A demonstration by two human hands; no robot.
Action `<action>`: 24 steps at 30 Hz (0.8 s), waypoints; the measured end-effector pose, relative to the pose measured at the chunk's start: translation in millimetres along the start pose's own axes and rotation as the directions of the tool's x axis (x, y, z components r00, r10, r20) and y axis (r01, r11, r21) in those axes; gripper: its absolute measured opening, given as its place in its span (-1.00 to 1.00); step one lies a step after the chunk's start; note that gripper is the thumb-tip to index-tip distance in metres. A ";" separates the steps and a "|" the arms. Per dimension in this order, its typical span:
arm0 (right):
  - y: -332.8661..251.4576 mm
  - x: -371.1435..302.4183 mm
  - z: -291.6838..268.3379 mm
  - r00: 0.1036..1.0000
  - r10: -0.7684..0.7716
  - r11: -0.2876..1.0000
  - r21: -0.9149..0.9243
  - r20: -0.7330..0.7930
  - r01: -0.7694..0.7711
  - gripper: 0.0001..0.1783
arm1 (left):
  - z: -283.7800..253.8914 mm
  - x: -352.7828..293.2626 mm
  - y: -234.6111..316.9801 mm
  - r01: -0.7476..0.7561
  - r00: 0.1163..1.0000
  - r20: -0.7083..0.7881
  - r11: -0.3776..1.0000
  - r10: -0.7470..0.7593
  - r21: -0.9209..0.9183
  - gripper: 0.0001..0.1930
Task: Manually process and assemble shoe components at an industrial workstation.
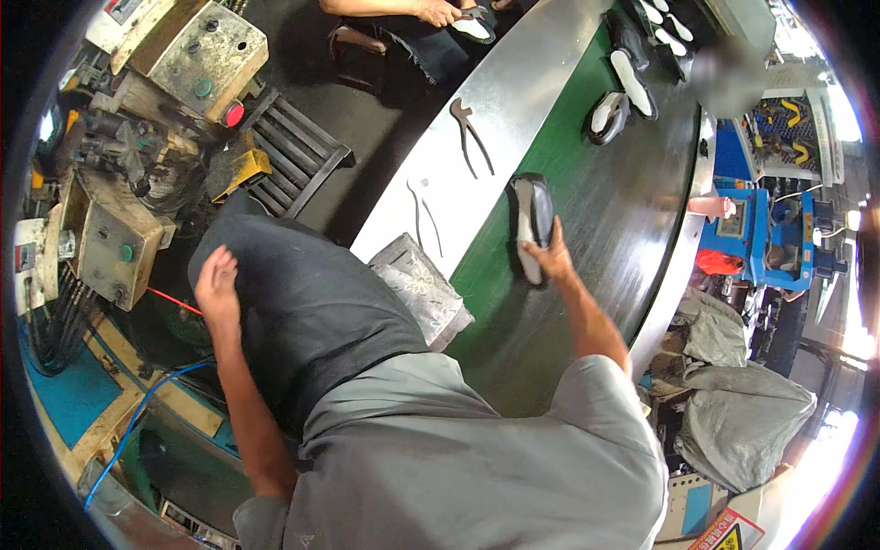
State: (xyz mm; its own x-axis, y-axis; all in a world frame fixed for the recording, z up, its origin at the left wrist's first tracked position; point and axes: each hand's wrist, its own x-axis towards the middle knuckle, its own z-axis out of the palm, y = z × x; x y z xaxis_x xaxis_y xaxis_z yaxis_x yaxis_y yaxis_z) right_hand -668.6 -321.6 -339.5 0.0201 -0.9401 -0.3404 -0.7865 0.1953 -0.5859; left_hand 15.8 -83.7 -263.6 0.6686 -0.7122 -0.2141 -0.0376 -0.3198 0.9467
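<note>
A black shoe [543, 206] with a pale sole side facing up lies on the green conveyor belt [486, 339], right of centre. My right hand [552, 258] grips its near end, the thumb over the pale side. My left hand [217, 280] hangs beside my dark-trousered leg, its fingers loosely bent and nothing seen in it. Two pairs of pincers lie on the metal ledge along the belt: a dark one [466, 128] farther off and a shinier one [422, 211] nearer. Close to my lap on that ledge sits a worn grey patterned pad [423, 291].
Farther along the belt are more black shoes with pale soles [632, 84]. Across the ledge, a co-worker's hand [438, 13] holds a shoe. Grimy control boxes [203, 60] and a slatted dark stand [298, 142] are at left. Blue machinery [738, 234] stands beyond the belt.
</note>
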 end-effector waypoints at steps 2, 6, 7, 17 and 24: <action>-28.5 -25.3 27.8 0.985 0.165 0.975 0.160 -0.053 -0.155 0.52 | 54.1 -4.3 29.8 -0.016 0.990 0.141 1.000 0.013 0.018 -0.60; -95.1 -70.1 53.0 0.969 0.246 0.803 0.553 0.031 -0.222 0.26 | 143.1 -16.7 61.2 -0.042 0.878 0.471 0.994 0.086 -0.104 -0.55; -119.1 -80.9 58.6 0.974 0.226 0.804 0.560 0.024 -0.200 0.16 | 157.0 -19.4 70.0 -0.038 0.849 0.518 0.990 0.105 -0.138 -0.52; -396.4 -160.8 126.4 0.864 -0.355 0.886 0.423 0.357 0.189 0.34 | 127.5 10.4 124.1 -0.140 0.965 0.143 0.888 0.222 -0.438 -0.44; -453.6 -177.8 194.4 0.616 -0.543 0.835 0.450 0.571 0.318 0.29 | -34.1 -28.1 102.8 -0.103 0.995 -0.041 0.967 0.096 -0.232 -0.44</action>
State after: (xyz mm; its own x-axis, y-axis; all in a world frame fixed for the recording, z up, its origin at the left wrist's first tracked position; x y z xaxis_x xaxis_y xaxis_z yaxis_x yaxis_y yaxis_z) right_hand -195.5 -188.8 -156.2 0.7916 -0.5255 -0.3118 -0.3722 -0.0101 -0.9281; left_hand 18.5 -75.2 -152.1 0.6915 -0.7136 -0.1122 0.0669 -0.0913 0.9936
